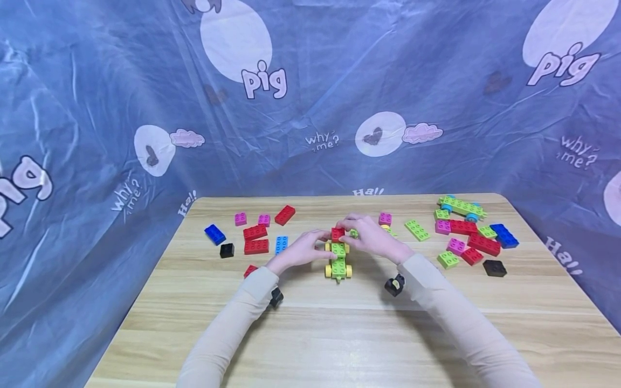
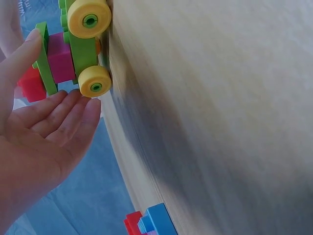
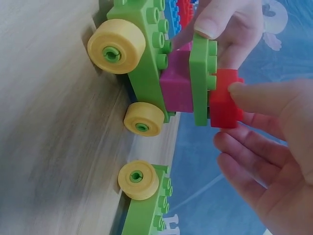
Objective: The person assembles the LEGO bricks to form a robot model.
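Observation:
A green wheeled base (image 1: 338,268) with yellow wheels stands on the table in front of the person. On it, in the right wrist view, sits a magenta brick (image 3: 177,85) with a thin green brick (image 3: 198,83) on top. A red brick (image 3: 224,100) lies over one end of that green brick. My right hand (image 1: 371,234) pinches the red brick between thumb and fingers. My left hand (image 1: 305,249) holds the thin green brick, its thumb at one end and fingers around the other.
A second green base (image 3: 142,213) with yellow wheels stands beyond, partly behind the right hand. Loose red, blue, magenta and black bricks lie at left, among them a light blue brick (image 1: 281,245). At right lie more bricks and a green base (image 1: 462,207) with blue wheels.

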`<action>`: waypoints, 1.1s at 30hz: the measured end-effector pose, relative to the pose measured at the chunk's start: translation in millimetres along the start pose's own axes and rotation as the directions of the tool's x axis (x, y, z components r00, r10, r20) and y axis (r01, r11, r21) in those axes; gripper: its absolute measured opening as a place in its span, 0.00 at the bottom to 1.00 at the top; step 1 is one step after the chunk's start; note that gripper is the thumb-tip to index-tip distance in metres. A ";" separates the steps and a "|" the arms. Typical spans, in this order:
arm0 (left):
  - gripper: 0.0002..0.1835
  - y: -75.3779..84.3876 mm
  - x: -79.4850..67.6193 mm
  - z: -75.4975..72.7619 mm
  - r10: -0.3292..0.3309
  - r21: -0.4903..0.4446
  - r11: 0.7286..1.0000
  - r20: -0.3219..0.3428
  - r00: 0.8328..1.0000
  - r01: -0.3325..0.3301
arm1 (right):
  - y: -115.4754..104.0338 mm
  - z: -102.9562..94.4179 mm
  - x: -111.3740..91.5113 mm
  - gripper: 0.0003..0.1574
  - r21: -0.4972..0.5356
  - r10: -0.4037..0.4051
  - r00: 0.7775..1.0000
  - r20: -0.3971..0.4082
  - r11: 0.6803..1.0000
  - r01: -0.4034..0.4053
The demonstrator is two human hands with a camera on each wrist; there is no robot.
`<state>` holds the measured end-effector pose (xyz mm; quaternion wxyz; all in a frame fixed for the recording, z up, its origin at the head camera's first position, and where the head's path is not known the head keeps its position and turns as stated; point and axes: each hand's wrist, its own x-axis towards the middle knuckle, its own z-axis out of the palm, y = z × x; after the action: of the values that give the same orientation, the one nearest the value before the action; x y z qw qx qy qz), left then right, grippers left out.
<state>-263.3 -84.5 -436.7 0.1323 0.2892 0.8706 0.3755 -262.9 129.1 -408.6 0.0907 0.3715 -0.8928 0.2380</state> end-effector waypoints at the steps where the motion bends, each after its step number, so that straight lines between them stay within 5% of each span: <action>1: 0.35 -0.2 -0.1 0.3 0.000 -0.001 1.000 0.001 1.000 0.000 | 0.2 0.2 -0.1 0.20 0.007 -0.001 1.000 0.003 1.000 0.001; 10: 0.34 -2.2 -0.3 1.5 0.008 -0.019 1.000 -0.003 1.000 -0.008 | 3.7 2.3 -2.3 0.20 0.027 0.012 1.000 0.011 1.000 -0.012; 18: 0.36 -5.1 -1.4 2.3 -0.017 -0.021 1.000 0.004 1.000 0.017 | 9.1 0.1 -8.9 0.24 0.134 0.101 0.995 0.019 0.986 -0.103; 33: 0.32 -4.8 0.5 2.9 0.010 -0.066 0.998 -0.006 1.000 -0.010 | 9.5 5.7 -8.6 0.20 0.131 0.103 0.994 -0.024 0.986 -0.099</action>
<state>-264.3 -85.1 -442.2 0.1373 0.2880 0.8566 0.4055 -263.5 137.4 -419.9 0.0678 0.3271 -0.8916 0.3057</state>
